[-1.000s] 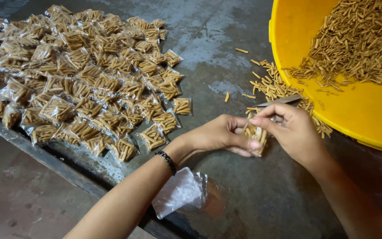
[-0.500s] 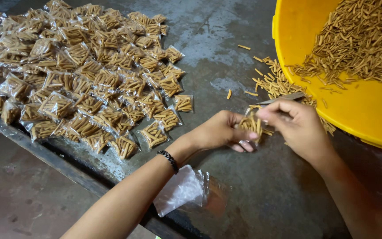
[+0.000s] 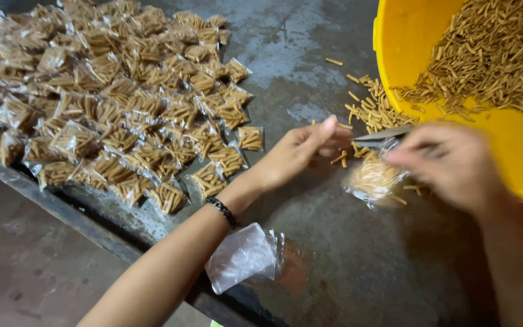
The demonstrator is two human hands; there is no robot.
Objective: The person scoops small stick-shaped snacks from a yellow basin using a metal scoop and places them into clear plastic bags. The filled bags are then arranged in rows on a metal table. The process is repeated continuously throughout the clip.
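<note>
A small clear packet (image 3: 373, 180) of brown snack sticks hangs blurred just left of the yellow tub (image 3: 519, 142), its twisted neck pointing up toward the tub's rim. The right hand (image 3: 449, 163) pinches that neck from above, the bag below its fingers. The left hand (image 3: 298, 151), fingers open, reaches toward the neck; contact unclear. A flat metal strip (image 3: 382, 134) lies against the tub.

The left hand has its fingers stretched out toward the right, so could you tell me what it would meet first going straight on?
Probably the small clear bag in the right hand; the left hand already nearly touches it.
</note>
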